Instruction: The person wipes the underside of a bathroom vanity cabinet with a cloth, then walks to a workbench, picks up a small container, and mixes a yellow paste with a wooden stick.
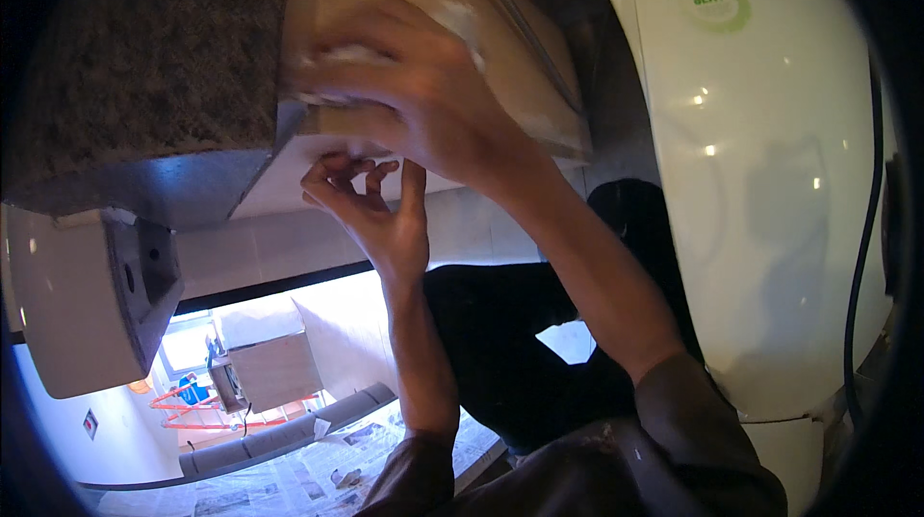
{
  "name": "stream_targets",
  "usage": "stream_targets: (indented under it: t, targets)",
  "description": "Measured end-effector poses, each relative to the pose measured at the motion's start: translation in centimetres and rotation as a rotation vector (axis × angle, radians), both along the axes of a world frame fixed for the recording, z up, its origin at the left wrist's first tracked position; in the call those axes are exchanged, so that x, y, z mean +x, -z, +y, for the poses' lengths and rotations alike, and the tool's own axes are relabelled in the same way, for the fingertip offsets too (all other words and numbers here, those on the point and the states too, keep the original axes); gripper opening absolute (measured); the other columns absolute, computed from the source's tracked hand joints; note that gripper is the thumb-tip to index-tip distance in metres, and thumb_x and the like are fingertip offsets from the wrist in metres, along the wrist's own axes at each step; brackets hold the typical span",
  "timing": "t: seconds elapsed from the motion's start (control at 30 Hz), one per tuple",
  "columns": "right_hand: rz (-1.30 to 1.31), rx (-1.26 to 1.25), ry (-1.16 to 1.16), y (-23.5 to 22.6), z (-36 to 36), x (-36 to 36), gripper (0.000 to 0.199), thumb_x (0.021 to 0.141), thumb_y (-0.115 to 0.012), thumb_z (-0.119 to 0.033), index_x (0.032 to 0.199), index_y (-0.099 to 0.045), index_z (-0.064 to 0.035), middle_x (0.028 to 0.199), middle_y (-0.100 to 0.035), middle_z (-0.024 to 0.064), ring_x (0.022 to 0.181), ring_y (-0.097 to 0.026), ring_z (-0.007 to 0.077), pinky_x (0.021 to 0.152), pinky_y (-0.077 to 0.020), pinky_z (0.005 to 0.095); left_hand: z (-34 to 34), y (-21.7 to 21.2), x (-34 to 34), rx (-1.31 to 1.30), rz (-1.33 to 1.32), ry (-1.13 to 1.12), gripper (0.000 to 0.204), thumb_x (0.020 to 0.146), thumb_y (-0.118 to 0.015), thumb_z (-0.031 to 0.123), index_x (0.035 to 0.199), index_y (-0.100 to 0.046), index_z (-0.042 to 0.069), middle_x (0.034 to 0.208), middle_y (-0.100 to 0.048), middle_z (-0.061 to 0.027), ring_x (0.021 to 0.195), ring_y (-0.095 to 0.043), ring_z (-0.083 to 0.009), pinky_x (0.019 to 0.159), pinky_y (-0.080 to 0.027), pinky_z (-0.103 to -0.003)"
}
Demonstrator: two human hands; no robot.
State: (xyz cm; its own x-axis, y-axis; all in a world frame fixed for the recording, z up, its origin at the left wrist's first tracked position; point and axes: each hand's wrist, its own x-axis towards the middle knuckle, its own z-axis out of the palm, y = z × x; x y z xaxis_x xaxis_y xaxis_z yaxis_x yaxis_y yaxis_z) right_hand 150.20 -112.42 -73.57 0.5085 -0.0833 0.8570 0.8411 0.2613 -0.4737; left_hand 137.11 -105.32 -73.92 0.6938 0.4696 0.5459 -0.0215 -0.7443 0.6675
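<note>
My right hand point(419, 84) reaches across a tan panel point(529, 64), blurred by motion. Its fingers are bent round a soft white wad point(356, 53), perhaps cloth or paper, pressed at the panel's left side. Just below it my left hand point(371, 214) is raised by the panel's lower edge. The left fingers are curled but apart, with one stretched upward, and nothing shows between them. A whitish patch point(460, 26) marks the panel beyond my right hand.
A dark mottled block point(154, 64) stands at the left, above a pale box-like fixture point(87, 296) with holes. On the right is a glossy white panel point(770, 199) with a green sticker and a dark cable point(866, 228). Newspaper point(289, 478), a cardboard box point(274, 373) and orange railings point(192, 411) show lower left.
</note>
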Motion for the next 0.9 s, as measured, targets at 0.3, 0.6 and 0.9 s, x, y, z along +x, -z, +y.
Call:
stream_targets:
  t: [0.3,0.6,0.9]
  targets:
    - [0.019,0.022,-0.077,0.6,0.5,0.3,0.022,0.076,-0.073,-0.003,0.096,-0.077,-0.013,0.112,-0.066,0.0069,0.108,-0.061,0.0256,0.091,-0.0517,0.039,0.0,-0.3,-0.3,0.068,0.046,-0.005,0.07,0.076,-0.081,0.005,0.126,-0.031,0.008,0.116,-0.029,-0.009,0.108,-0.044,-0.0185,0.084,-0.053,-0.035]
    - [0.004,0.126,-0.109,-0.1,1.0,0.0,0.029,0.071,-0.075,-0.002,0.097,-0.077,-0.0146,0.11,-0.066,0.0074,0.106,-0.061,0.0249,0.088,-0.0505,0.0392,0.7,-0.2,-0.6,0.106,0.059,0.028,0.077,0.073,-0.084,0.007,0.126,-0.029,0.009,0.115,-0.029,-0.0086,0.108,-0.044,-0.0189,0.086,-0.051,-0.035]
    - [0.02,0.061,-0.09,0.6,1.2,-0.6,0.026,0.072,-0.083,-0.014,0.096,-0.076,-0.0207,0.112,-0.066,0.006,0.11,-0.062,0.0257,0.097,-0.0476,0.0457,0.4,-0.3,-0.6,0.096,0.057,-0.004,0.076,0.075,-0.082,0.011,0.128,-0.027,0.006,0.114,-0.027,-0.0099,0.108,-0.041,-0.0199,0.087,-0.05,-0.038]
